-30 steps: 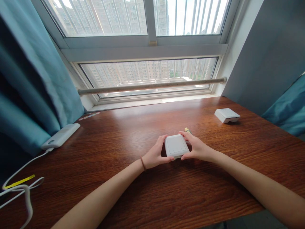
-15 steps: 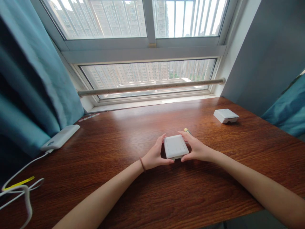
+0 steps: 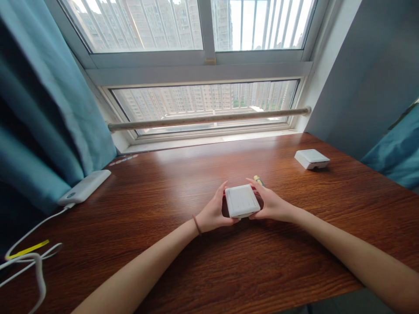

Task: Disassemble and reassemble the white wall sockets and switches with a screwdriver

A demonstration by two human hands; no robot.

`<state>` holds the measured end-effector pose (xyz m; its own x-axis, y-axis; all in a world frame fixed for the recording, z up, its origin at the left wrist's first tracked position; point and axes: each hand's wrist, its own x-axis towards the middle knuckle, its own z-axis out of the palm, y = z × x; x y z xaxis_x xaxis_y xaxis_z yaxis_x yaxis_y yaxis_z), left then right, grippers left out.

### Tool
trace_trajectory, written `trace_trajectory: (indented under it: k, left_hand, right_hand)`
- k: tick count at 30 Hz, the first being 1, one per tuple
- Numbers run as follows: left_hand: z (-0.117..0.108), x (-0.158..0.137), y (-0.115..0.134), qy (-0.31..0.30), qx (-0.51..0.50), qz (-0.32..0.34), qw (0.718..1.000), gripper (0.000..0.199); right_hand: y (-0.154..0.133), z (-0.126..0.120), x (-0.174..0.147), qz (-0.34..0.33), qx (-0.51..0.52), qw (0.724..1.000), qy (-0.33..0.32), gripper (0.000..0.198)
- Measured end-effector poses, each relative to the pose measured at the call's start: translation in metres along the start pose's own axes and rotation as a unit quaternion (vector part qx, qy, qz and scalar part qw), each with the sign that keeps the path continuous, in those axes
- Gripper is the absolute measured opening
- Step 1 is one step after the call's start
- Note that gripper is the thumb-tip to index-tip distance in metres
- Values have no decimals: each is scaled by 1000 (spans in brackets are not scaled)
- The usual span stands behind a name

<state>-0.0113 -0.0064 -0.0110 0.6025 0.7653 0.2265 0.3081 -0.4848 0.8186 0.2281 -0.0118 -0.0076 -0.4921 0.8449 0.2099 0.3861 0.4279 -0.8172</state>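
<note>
A white square wall switch box (image 3: 242,201), with faint lines on its top face, is held between my two hands over the middle of the wooden table (image 3: 170,174). My left hand (image 3: 218,209) grips its left side, thumb at the near edge and fingers along the far left. From the right, my right hand (image 3: 269,203) holds it the same way, fingers curled round the far corner. Behind the right fingertips lies a yellow-and-black handle (image 3: 259,180), perhaps a screwdriver's, partly hidden. Something thin and red shows behind the box, too covered to name.
A second white box (image 3: 312,159) rests at the table's far right. At the left, by the blue curtain (image 3: 75,126), lies a white power bank (image 3: 85,187) with a white cable (image 3: 41,272) and a yellow strip (image 3: 29,250). A horizontal rail (image 3: 209,118) crosses the window.
The box has tipped slightly in my hands, so the notch at its near edge shows less and more red shows behind it. Both hands keep their hold.
</note>
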Motion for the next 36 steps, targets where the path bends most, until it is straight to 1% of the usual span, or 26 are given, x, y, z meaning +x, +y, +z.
trace_trajectory:
  k: [5, 8, 12, 15, 18, 20, 22, 24, 26, 29, 32, 34, 36]
  left_hand:
    - [1, 0, 2, 17, -28, 21, 999, 111]
    - [1, 0, 3, 20, -41, 41, 998, 113]
    - [0, -1, 2, 35, -16, 60, 997, 115]
    - [-1, -1, 1, 50, 8, 64, 997, 111]
    - [-2, -2, 0, 59, 22, 59, 996, 104]
    - [-1, -2, -1, 54, 24, 53, 997, 97]
    - [-1, -3, -1, 46, 23, 53, 997, 92]
    - [1, -3, -1, 39, 21, 52, 998, 88]
    - [2, -4, -2, 34, 24, 49, 998, 86]
    - [3, -3, -3, 32, 31, 44, 998, 81]
    - [3, -3, -5, 30, 34, 39, 998, 78]
    - [3, -3, -6, 30, 37, 36, 998, 76]
    - [2, -3, -6, 28, 41, 32, 998, 75]
  right_hand:
    - [0, 0, 0, -12, 31, 999, 14, 112]
    - [-2, -1, 1, -25, 62, 997, 23, 110]
    - [-6, -7, 3, -38, 95, 994, 27, 109]
    - [-9, -18, 2, -32, 95, 994, 40, 110]
    - [-8, -45, -11, -8, 96, 993, 62, 109]
    - [-4, -72, -28, 17, 104, 992, 76, 107]
    - [4, -104, -49, 51, 126, 988, 80, 104]
    - [15, -137, -71, 89, 135, 983, 91, 104]
    - [30, -168, -91, 116, 118, 979, 119, 102]
    - [53, -205, -113, 162, 75, 971, 157, 97]
    - [70, -225, -125, 191, 60, 963, 178, 93]
    - [77, -230, -129, 202, 60, 960, 182, 92]
    - [82, -232, -132, 207, 67, 961, 173, 92]
